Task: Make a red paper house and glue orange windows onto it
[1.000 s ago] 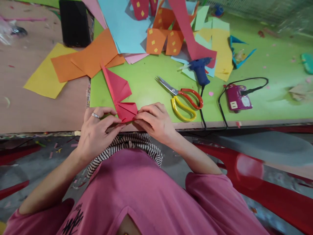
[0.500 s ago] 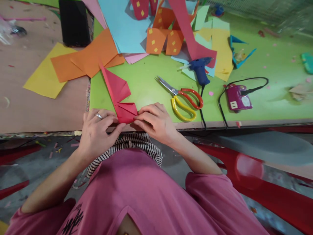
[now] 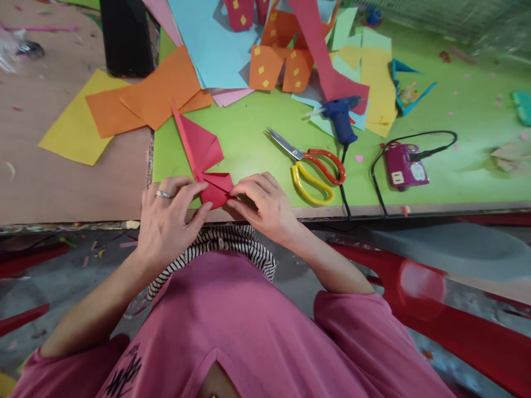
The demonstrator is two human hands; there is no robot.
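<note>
A folded piece of red paper [image 3: 201, 145] lies at the near edge of the green tabletop, its long strip pointing away from me and its creased flaps spread to the right. My left hand [image 3: 171, 213], with a ring on one finger, grips the paper's near left side between thumb and fingers. On the opposite side, my right hand [image 3: 265, 207] pinches the near right corner. Right of the hands lie scissors [image 3: 298, 156] with one red and one yellow handle, blades pointing to the far left.
A blue glue gun [image 3: 341, 119] rests beyond the scissors, its cord running off the near edge. To the right is a purple power adapter [image 3: 406, 166]. Orange paper [image 3: 160, 91], yellow paper [image 3: 77, 124], blue sheets [image 3: 213, 50] and a black phone [image 3: 126, 38] lie farther back.
My left hand's fingers have shifted slightly up and onto the red paper, with the thumb moved a little left. My right hand keeps its pinch at the corner.
</note>
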